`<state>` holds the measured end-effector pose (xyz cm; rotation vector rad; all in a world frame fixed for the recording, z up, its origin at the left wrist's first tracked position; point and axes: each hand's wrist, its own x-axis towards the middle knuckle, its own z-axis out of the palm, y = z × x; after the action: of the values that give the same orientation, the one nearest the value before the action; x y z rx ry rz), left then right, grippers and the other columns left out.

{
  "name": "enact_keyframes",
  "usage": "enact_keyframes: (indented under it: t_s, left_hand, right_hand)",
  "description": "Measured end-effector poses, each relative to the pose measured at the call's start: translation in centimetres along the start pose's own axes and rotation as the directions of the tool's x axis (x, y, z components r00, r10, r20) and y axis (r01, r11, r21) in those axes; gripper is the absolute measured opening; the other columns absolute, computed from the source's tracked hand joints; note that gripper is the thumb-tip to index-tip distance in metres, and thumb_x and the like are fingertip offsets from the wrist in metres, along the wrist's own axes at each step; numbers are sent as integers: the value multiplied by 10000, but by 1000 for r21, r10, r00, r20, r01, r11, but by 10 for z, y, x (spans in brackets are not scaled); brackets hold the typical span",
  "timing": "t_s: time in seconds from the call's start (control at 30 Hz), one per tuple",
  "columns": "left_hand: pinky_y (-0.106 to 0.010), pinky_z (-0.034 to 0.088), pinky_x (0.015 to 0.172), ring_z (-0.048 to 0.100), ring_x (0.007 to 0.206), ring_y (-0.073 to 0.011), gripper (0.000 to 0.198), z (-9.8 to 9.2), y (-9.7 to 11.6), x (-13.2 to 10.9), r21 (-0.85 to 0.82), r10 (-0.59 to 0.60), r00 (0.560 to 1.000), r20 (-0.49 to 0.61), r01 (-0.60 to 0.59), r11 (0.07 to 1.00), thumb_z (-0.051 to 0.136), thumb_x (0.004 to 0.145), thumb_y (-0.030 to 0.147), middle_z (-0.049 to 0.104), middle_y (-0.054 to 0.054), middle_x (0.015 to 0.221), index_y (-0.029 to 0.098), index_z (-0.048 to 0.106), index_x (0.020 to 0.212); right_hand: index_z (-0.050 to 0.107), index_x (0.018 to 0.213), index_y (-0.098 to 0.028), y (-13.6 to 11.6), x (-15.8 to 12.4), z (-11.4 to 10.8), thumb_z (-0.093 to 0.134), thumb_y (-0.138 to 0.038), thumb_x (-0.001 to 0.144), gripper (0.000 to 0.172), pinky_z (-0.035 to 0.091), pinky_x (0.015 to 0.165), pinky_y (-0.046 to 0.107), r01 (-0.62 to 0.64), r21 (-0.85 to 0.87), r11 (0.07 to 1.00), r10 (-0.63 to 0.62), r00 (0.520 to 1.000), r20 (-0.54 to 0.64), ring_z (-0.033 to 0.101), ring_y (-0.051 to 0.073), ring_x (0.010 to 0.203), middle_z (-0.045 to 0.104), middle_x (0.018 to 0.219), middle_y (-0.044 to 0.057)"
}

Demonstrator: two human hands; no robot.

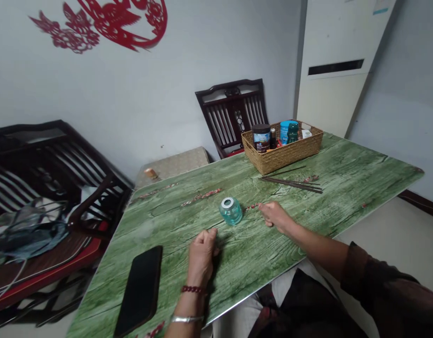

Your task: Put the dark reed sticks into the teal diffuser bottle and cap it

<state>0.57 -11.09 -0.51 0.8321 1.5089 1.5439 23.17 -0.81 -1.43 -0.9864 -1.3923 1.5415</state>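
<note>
Resting on a green wood-grain tabletop [357,176], the left hand [202,256] is curled into a loose fist with the knuckles raised, and no held item can be seen in it. The right hand [274,217] is extended with the fingers drawn together, and its fingertips are placed at a small reddish sprig [252,206]. Whether the sprig is printed or loose, and whether it is pinched, cannot be determined. A teal glass jar [231,211] with a metal-ringed mouth is positioned upright between the hands, apparently touched by neither. No item is shown lifted. Dark slender sticks [290,184] are laid beside a woven wicker basket [283,157], and a black smartphone [140,291] is laid flat near the left edge [99,263]. Open surface is available between the jar and the smartphone, and between the right hand and the sticks. The near edge [258,288] is crossed by the left wrist.
</note>
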Motion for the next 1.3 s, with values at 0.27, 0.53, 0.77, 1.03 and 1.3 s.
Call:
enact_keyframes:
  t_s: [0.27,0.53,0.77,1.03,1.3]
  left_hand:
    - [-191,291,412,319,417,-63,563,3,-4,-2,242,92,996,1,-89,966,758,672,527,289,107,475,233,289,567]
    - [-194,258,428,268,437,-61,583,1,-15,4,285,114,993,12,-112,952,747,666,546,249,112,494,240,257,581]
    - [-209,250,446,273,443,-71,565,-2,-13,6,332,104,991,82,-126,935,694,699,608,274,108,482,241,280,589]
    - [-300,503,816,642,892,-174,526,11,42,51,60,341,921,189,-357,932,835,654,484,660,-25,983,218,574,1025]
    - [-445,392,1100,571,1265,-293,533,23,14,89,-141,339,866,369,-308,941,638,867,555,642,-151,1316,191,626,1257]
  right_hand:
    - [252,506,-230,13,2,3,570,-756,737,657,171,474,232,110,-292,950,-100,994,47,219,72,488,191,512,-71]
    - [260,482,-231,8,-2,5,530,-760,737,646,157,513,253,124,-359,925,-125,992,21,231,82,506,209,503,-64]
    - [246,485,-225,7,-5,8,493,-717,793,631,188,544,259,178,-421,889,-184,983,28,254,86,527,217,514,-59]
    - [573,1168,-204,-13,28,21,891,-386,535,731,479,801,305,185,-464,866,-177,982,61,622,187,927,660,1063,46]
    - [528,1261,-191,-2,81,67,916,-337,531,840,491,905,388,341,-516,786,-177,923,341,634,264,1072,666,1151,67]
